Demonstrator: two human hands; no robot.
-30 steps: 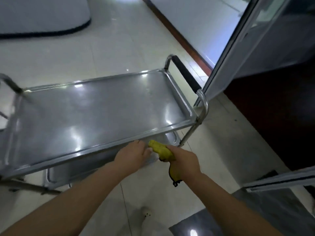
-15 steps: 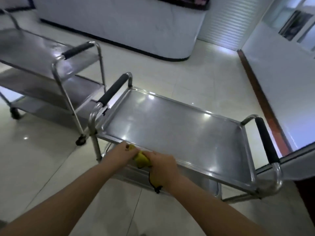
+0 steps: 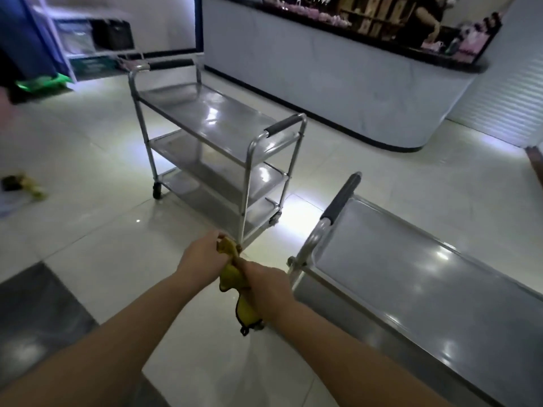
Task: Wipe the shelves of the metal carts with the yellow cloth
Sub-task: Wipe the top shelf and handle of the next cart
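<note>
You're now gripping the cloth [image 3: 232, 274] with both your left hand [image 3: 202, 259] and right hand [image 3: 266, 286], fingers curled around it, left of the near cart [image 3: 411, 289] instead of at its edge; the far cart [image 3: 217, 136] is coming into full view.

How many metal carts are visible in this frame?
2. A three-shelf cart stands mid-floor ahead of the hands; a second cart sits at lower right, cut off by the frame edge. Others may be out of view.

Open floor [image 3: 88, 230] lies left and near. Ahead, the far cart [image 3: 217, 142] stands in the way; the near cart [image 3: 411, 289] blocks the right, a floor gap between them.
</note>
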